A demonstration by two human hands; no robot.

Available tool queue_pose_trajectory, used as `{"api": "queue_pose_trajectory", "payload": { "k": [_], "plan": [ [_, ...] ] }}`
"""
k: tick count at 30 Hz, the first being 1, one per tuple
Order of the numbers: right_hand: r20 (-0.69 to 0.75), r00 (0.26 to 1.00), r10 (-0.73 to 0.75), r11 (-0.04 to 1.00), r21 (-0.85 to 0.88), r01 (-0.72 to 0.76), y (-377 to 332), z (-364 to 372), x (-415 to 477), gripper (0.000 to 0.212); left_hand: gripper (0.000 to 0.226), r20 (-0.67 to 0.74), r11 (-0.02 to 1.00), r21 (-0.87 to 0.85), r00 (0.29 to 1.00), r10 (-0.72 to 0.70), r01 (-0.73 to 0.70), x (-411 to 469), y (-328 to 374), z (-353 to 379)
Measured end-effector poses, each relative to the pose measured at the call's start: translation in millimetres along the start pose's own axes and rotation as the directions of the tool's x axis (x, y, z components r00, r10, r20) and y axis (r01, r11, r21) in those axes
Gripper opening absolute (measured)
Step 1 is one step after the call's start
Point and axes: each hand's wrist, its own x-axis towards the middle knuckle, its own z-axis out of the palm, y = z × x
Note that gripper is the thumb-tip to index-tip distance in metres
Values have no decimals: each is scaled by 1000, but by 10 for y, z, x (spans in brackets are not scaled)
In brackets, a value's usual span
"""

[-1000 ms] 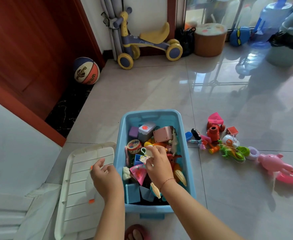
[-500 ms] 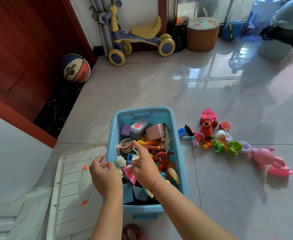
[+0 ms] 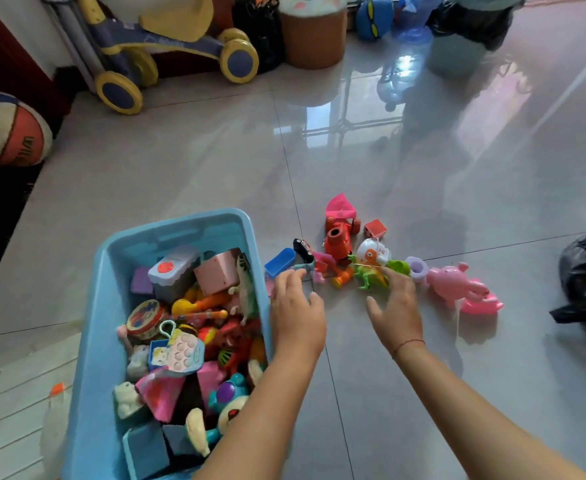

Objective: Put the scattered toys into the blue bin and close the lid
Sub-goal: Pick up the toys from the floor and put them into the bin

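The left hand (image 3: 296, 313) hovers just right of the blue bin (image 3: 177, 223), fingers loosely spread and empty, fingertips near a small blue piece (image 3: 279, 263). The right hand (image 3: 397, 306) is spread and empty too, its fingertips at a green dinosaur toy (image 3: 369, 278); whether they touch it I cannot tell. The scattered toys (image 3: 338, 242) lie clustered on the tiled floor (image 3: 423, 168) beside the bin, a pink pig (image 3: 452, 282) at their right end. The bin stands uncovered, its white lid (image 3: 17, 410) flat on the floor to its left.
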Motion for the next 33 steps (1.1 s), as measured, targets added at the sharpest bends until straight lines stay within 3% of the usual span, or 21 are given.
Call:
{"api": "queue_pose_trajectory", "payload": {
  "k": [2, 5, 10, 14, 16, 20, 24, 28, 33],
  "plan": [
    [57, 997, 52, 993, -105, -46, 296, -14, 246, 67, 38, 140, 995, 77, 987, -75, 65, 260, 37, 338],
    [125, 986, 113, 960, -268, -77, 636, 27, 590, 73, 52, 216, 973, 203, 965, -150, 106, 640, -44, 764],
    [188, 973, 132, 922, -384, -51, 847, 147, 994, 73, 80, 301, 894, 448, 944, -138, -12, 1123, -346, 1165],
    [222, 972, 81, 909, -417, 20, 924, 284, 1133, 69, 82, 347, 864, 500, 927, -144, -53, 1238, -496, 1340],
    [254, 965, 70, 904, -425, 46, 944, 321, 1117, 73, 69, 313, 847, 527, 942, -116, -71, 1149, -544, 1393],
    [262, 961, 88, 877, -478, 50, 967, 320, 852, 72, 38, 356, 934, 356, 918, -176, 42, 788, -656, 1466],
    [266, 961, 70, 886, -459, 63, 1075, 297, 437, 68, 38, 362, 939, 309, 893, -266, 154, 361, -708, 1451],
    [236, 967, 95, 956, -293, -22, 1150, 188, -93, 69, 45, 378, 944, 235, 874, -306, 229, -35, -658, 1314],
    [47, 974, 222, 974, -45, -220, 1023, -70, -620, 68, 39, 332, 976, 117, 918, -215, 186, -362, -429, 991]
  ]
}}
